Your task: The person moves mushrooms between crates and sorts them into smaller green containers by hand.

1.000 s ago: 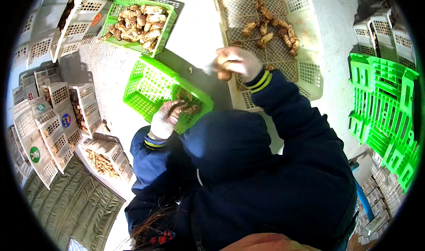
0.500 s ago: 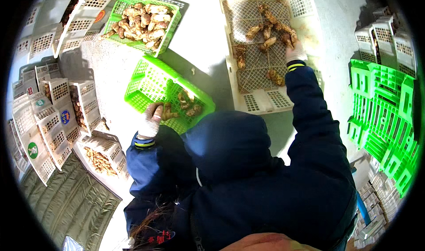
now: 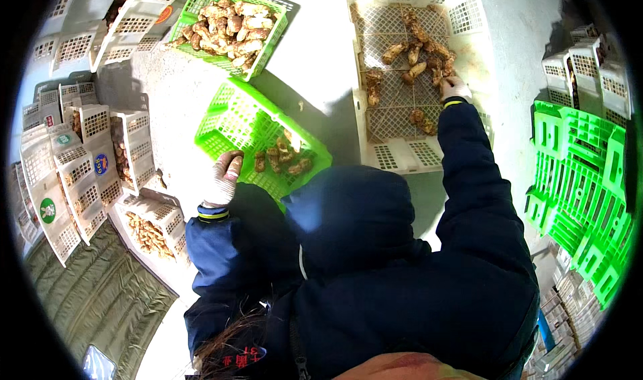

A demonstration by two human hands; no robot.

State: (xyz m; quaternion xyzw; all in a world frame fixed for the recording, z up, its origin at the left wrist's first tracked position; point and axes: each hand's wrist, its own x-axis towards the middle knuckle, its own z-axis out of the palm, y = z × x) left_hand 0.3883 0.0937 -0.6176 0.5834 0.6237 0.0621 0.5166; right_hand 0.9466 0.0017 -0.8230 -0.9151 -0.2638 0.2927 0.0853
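Observation:
Over in the white crate (image 3: 372, 153), my right hand (image 3: 455, 90), in a pale knit glove, has its fingers closed at a brown mushroom (image 3: 437, 76) on the right of a loose cluster. Several more thick-stemmed mushrooms (image 3: 415, 53) lie on the mesh floor of that crate. My left hand (image 3: 222, 181), gloved too, is at the near left edge of the bright green crate (image 3: 231, 112). Its fingers are curled together; what they hold, if anything, is hidden. A few mushrooms (image 3: 299, 166) rest inside this green crate, a little apart from the left hand.
Behind, a second green crate (image 3: 278, 35) is heaped with mushrooms. Stacked white crates (image 3: 87, 152) line the left side, and a low white crate (image 3: 151, 229) of mushrooms stands near them. Green slatted plastic (image 3: 579, 172) and more white crates (image 3: 583, 72) are on the right.
My left hand has drawn slightly away from the mushroom beside it in the green crate. My right hand has shifted a little nearer along the cluster. The whole view has turned slightly.

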